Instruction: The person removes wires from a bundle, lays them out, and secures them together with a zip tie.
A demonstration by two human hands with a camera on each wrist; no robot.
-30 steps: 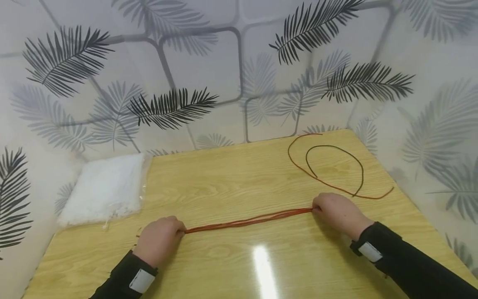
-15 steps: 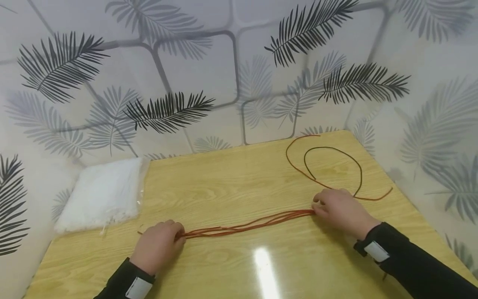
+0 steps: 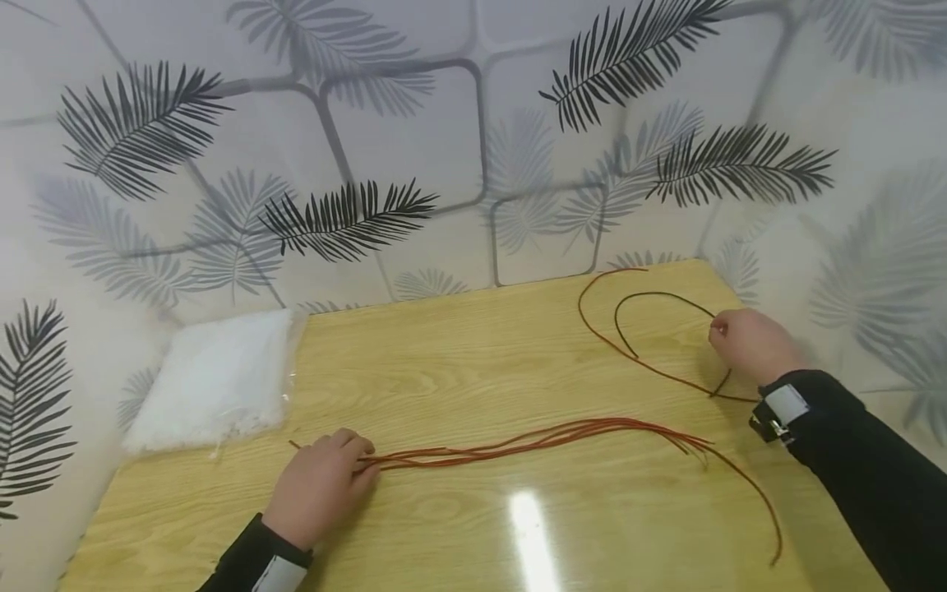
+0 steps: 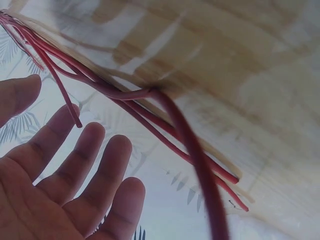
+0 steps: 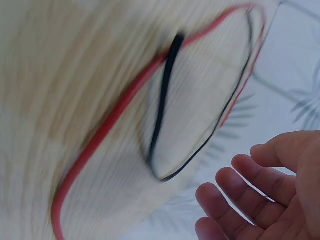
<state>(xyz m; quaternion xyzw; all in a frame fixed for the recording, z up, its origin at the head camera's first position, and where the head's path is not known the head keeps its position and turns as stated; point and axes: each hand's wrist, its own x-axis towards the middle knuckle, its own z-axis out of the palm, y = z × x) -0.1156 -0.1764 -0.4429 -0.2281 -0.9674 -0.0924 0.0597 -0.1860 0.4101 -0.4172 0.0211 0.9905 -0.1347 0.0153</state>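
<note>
Several red wires (image 3: 617,423) lie loosely bundled across the table, their right ends fanned out and one curving toward the front. My left hand (image 3: 321,489) is at the bundle's left end. In the left wrist view its fingers (image 4: 115,160) are spread and relaxed beside the wires (image 4: 197,160), not curled round them; one wire end crosses near a fingertip. At the right, my right hand (image 3: 755,345) is over the curved black wire (image 3: 669,293). The right wrist view shows its fingers (image 5: 250,192) loosely bent, apart from the black wire (image 5: 162,100) and a single red wire (image 5: 117,110).
A clear plastic bag (image 3: 222,370) of white contents lies at the table's back left. The wood-grain table (image 3: 444,353) meets a leaf-patterned wall (image 3: 444,123) behind and at the right. A short wire end (image 3: 294,444) shows beyond the left hand.
My right hand has let go of the bundle's right end and moved up and right to the black wire. The bundle's right ends have spread out. My left hand has loosened in place.
</note>
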